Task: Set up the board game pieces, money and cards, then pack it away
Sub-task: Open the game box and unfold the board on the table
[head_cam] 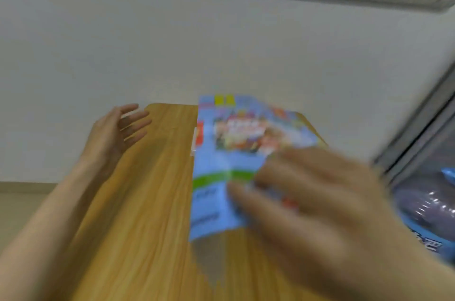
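Head view: the folded game board on the table, probably at the start of setup.
The blue game board [221, 165] lay on the wooden table [147, 202] towards 3 o'clock. The left hand [115, 133] hovered empty at 9 o'clock, fingers spread. The right hand [320, 202], blurred at 5 o'clock, hung flat-fingered over the board, and I couldn't tell whether it touched. Next, I'd judge, both hands need to unfold it.

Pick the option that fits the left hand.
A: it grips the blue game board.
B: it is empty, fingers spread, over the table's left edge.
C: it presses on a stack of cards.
B: the left hand has its fingers spread and holds nothing, apart from the folded blue game board, where only the blurred right hand is.
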Demonstrator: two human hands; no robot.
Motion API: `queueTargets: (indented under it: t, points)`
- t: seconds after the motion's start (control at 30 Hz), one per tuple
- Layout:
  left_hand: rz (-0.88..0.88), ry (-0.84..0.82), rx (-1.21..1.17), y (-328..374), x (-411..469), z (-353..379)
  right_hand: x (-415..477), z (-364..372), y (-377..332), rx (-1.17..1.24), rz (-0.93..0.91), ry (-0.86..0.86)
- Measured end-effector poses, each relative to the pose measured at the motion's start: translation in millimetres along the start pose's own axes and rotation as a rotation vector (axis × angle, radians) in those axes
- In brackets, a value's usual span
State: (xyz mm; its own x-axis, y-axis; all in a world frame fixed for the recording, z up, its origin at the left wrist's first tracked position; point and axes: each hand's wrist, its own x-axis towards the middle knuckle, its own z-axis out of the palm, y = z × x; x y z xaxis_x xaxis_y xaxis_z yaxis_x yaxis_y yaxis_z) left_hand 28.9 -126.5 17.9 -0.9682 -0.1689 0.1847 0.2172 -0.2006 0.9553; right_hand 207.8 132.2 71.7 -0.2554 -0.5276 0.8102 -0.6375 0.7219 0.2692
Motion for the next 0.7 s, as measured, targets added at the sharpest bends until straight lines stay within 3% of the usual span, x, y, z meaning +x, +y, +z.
queueTargets:
  t: [0.1, 0.2, 0.33, 0.43, 0.57, 0.7]
  points:
    - [0.028, -0.036, 0.185, -1.5, -2.5, 1.0, -28.7, 47.2, -25.2, -0.058, -0.047, -0.182]
    - [0.079, -0.308, 0.627, -10.3, -20.8, 17.7, -65.2, 98.2, -39.3, -0.073, 0.031, -0.348]
    - [-0.035, -0.682, 0.908, -41.5, -39.2, 38.3, -83.4, 120.3, -44.1, 0.018, 0.134, -0.58]
    - [-0.027, -0.764, 1.136, -65.7, -46.1, 49.1, -81.3, 115.5, -36.2, 0.161, 0.323, -0.821]
    - [0.054, -0.855, 1.501, -83.3, -54.7, 53.9, -63.8, 112.4, 5.9, 0.358, 0.611, -0.863]
    - [0.032, -0.935, 1.565, -85.0, -55.9, 53.2, -69.4, 133.2, 63.8, 0.232, 0.801, -0.954]
